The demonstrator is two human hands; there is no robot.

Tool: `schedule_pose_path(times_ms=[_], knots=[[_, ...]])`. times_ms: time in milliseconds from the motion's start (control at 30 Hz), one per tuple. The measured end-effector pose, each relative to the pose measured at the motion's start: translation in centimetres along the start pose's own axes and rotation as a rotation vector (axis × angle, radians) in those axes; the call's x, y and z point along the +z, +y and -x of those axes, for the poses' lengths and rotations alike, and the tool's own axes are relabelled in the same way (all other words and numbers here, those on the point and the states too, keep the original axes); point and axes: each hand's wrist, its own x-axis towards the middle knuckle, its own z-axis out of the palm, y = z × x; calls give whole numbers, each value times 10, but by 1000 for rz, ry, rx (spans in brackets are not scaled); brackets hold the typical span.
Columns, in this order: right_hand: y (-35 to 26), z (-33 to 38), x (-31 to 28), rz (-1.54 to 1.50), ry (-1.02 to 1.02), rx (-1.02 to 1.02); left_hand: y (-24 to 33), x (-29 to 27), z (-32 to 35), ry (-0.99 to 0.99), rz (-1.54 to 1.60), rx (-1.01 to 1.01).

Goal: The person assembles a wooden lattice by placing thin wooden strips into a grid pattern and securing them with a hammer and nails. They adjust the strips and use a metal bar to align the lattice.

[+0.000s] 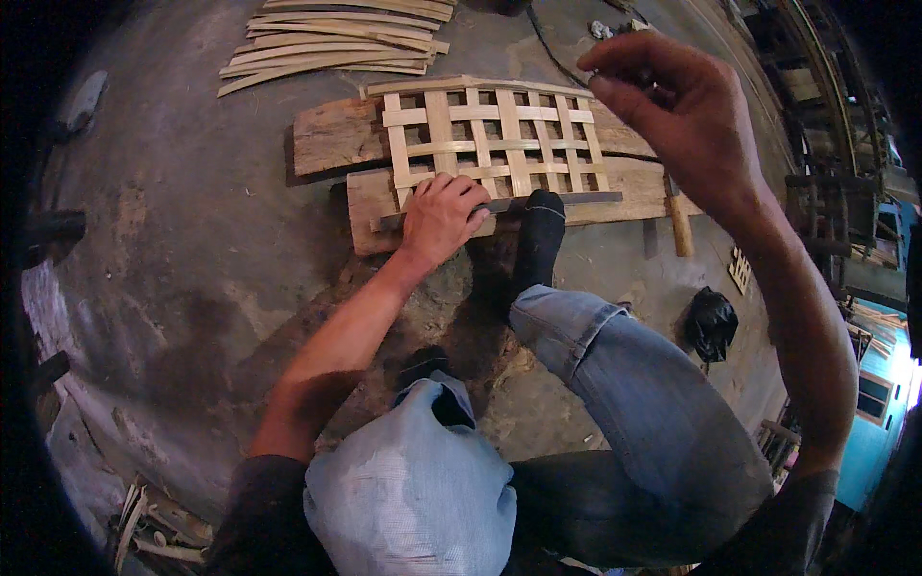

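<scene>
A lattice panel woven from pale bamboo strips [516, 144] lies on thick wooden planks [336, 139] in front of me. Along its near edge runs a dark flat bar [576, 198]. My left hand [444, 213] is closed over the bar's left part at the panel's near left corner, fingers curled down. My foot in a black sock [540, 240] rests against the bar's middle. Raised above the right of the planks, my right hand [682, 115] has thumb and forefinger pinched together; whatever is between them is too small to make out.
Loose bamboo strips [336, 38] are piled at the far left. A wooden-handled tool [680, 226] leans at the planks' right end. A black plastic bag [711, 324] sits on the floor at right, with a small lattice piece [739, 270] beyond. Split scraps [163, 528] lie lower left.
</scene>
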Motion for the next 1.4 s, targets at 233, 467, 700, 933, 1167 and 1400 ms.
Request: schedule_pose_path(times_ms=[233, 467, 700, 933, 1167, 1400], knots=[[-18, -52, -13, 45, 269, -124, 9, 6, -8, -22, 49, 17], [63, 22, 160, -264, 860, 480, -12, -1, -8, -10, 31, -23], [81, 101, 249, -363, 700, 579, -3, -2, -3, -36, 32, 26], [90, 91, 251, -228, 651, 477, -2, -2, -2, -34, 49, 3], [85, 88, 246, -40, 586, 427, -2, -3, -4, -35, 55, 4], [85, 86, 247, 20, 577, 416, -5, -1, -3, -30, 58, 8]])
